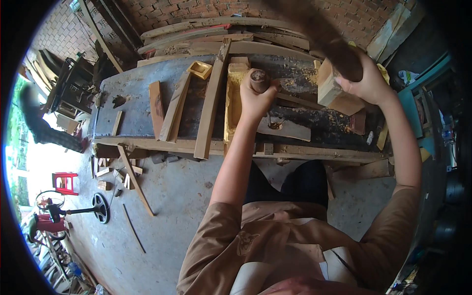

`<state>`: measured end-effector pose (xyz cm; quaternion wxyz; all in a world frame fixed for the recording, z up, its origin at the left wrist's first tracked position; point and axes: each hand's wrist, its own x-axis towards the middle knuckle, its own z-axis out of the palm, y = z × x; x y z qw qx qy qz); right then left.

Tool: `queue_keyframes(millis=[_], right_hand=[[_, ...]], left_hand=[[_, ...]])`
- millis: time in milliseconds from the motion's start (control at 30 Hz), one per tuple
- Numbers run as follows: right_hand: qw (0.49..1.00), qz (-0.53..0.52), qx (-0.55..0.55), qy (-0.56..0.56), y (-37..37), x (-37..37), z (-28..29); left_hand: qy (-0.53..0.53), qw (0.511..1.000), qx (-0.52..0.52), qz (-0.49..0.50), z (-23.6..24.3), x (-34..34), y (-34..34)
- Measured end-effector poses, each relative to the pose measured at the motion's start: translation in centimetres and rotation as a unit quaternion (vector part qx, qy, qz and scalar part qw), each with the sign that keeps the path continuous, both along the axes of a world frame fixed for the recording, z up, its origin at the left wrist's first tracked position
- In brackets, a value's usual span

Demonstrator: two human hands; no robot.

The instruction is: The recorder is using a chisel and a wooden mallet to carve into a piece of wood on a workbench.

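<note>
My left hand [258, 101] is closed round a round wooden tool handle [259, 77] held end-up over a long yellow wooden piece [232, 123] on the dark workbench [120, 128]. The tool's lower end is hidden. My right hand [368, 86] grips a dark, thick wooden club [334, 44], raised and motion-blurred, reaching toward the top of the view. Close by it sit a pale wooden block [325, 91] and a reddish offcut [357, 125]. A grey board with a hole [290, 132] lies right of my left hand.
Loose planks [206, 113] and a small yellow hollowed piece [199, 66] lie on the bench's left part. Long boards [221, 32] are stacked along the brick wall. A person [42, 123] is at the far left. A red stool [64, 182] and wood offcuts [132, 177] are on the floor.
</note>
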<state>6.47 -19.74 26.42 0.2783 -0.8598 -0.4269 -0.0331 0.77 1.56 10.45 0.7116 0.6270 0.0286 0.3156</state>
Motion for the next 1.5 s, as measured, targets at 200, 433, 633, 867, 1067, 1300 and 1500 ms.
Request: queue_keyframes(millis=[200, 433, 633, 867, 1067, 1300, 1500], right_hand=[[0.998, 0.008, -0.040, -0.037, 0.6, -0.3, 2.3], [0.979, 0.004, -0.201, -0.010, 0.7, -1.0, -1.0], [0.994, -0.005, 0.089, -0.069, 0.4, -1.1, 0.2], [0.977, -0.063, -0.205, -0.004, -0.7, -1.3, -1.0], [0.990, -0.089, -0.076, 0.079, -2.7, -1.5, -2.8], [0.973, -0.132, -0.162, 0.098, -7.0, -0.8, -14.7], [0.932, -0.277, -0.228, 0.056, -7.7, -1.1, -22.4]], left_hand=[[-0.012, 1.000, 0.002, -0.008, -0.7, -0.1, -0.1], [-0.014, 1.000, 0.020, -0.014, 0.3, -0.1, -0.8], [-0.005, 1.000, 0.011, -0.002, -0.2, -0.5, -0.4], [-0.034, 0.998, -0.014, -0.041, 0.3, -0.3, -1.9], [-0.015, 0.999, 0.020, -0.025, 0.4, -0.1, -1.9], [-0.019, 0.999, 0.035, -0.022, 0.2, 0.2, -2.2], [-0.011, 0.999, 0.013, -0.030, 0.4, 0.1, -2.1]])
